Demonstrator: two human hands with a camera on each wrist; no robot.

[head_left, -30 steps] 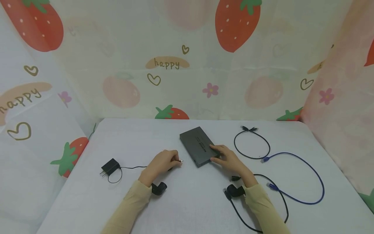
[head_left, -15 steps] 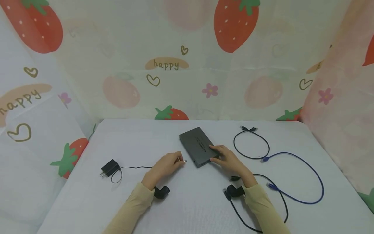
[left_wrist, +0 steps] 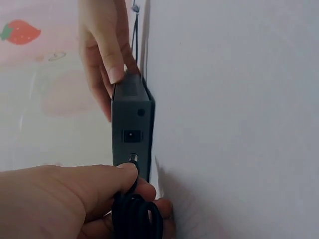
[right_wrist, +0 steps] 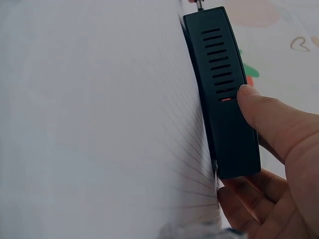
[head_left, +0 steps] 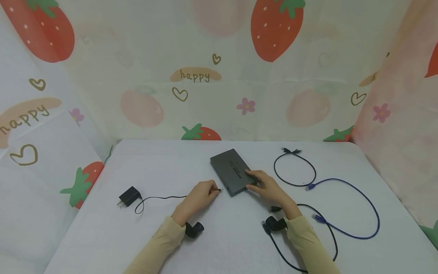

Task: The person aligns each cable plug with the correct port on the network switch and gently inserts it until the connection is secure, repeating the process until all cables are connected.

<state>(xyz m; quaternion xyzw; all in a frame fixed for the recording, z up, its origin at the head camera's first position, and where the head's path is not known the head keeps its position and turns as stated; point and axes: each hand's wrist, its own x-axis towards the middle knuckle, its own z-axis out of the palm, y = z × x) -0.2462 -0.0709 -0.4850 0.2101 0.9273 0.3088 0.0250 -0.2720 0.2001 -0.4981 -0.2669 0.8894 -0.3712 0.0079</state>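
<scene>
A dark grey Netgear network switch lies on the white table, turned at an angle. My right hand grips its near right corner, thumb on one edge and fingers on another. To the left, my left hand pinches the barrel plug of a power adapter's cord. In the left wrist view the metal tip stands close to the switch's side, just beside the power socket; whether it touches is unclear. A bundled loop of black cord sits under the left fingers. The black power adapter lies further left.
At the back right lies a coiled black cable. A blue network cable curves on the right. Another black cable runs beneath the right forearm. Patterned cloth walls stand behind and at both sides of the table.
My left hand has moved right, bringing the plug closer to the switch, and the cord has drawn out further from the adapter. My right hand and the switch have stayed in place.
</scene>
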